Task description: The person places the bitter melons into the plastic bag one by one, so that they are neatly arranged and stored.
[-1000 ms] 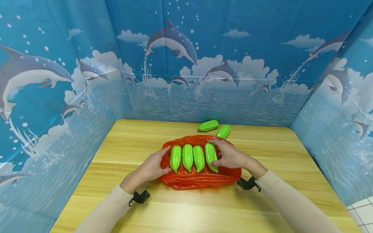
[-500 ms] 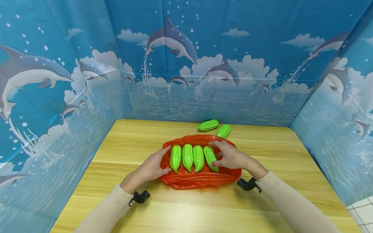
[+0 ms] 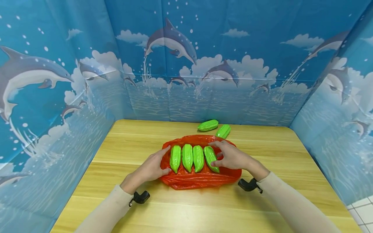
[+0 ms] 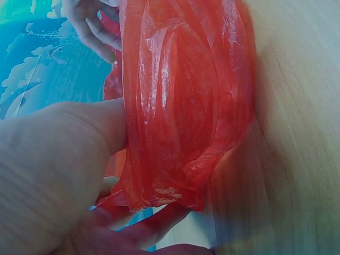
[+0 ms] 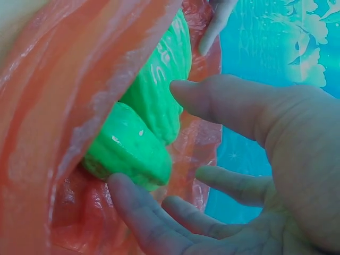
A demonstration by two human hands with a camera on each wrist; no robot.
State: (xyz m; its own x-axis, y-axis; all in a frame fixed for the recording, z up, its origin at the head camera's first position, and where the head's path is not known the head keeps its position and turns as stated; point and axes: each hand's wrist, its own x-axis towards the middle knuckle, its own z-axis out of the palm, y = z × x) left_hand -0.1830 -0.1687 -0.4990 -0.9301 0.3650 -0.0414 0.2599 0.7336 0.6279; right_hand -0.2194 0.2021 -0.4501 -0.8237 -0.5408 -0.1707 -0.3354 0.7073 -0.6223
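Observation:
A red plastic bag (image 3: 198, 182) lies on the table with its mouth spread wide. Inside it, several green bitter melons (image 3: 187, 158) sit side by side. My left hand (image 3: 150, 165) holds the bag's left end; in the left wrist view its thumb (image 4: 109, 122) goes behind the red film and is partly hidden. Over the bag's right side, my right hand (image 3: 233, 157) has thumb and fingers spread around the rightmost bitter melon (image 3: 210, 158). In the right wrist view, the index finger reaches the end of a bitter melon (image 5: 130, 149), without a visible grip.
Two more bitter melons, one (image 3: 208, 125) by the back wall and another (image 3: 223, 131) just behind the bag, lie on the wooden table (image 3: 131, 139). Blue dolphin-print sheets (image 3: 180, 97) surround the table on the back and both sides.
The rightmost bitter melon has shifted slightly, its upper end leaning left toward its neighbour. The third one has edged left a little. Both hands stay nearly where they were.

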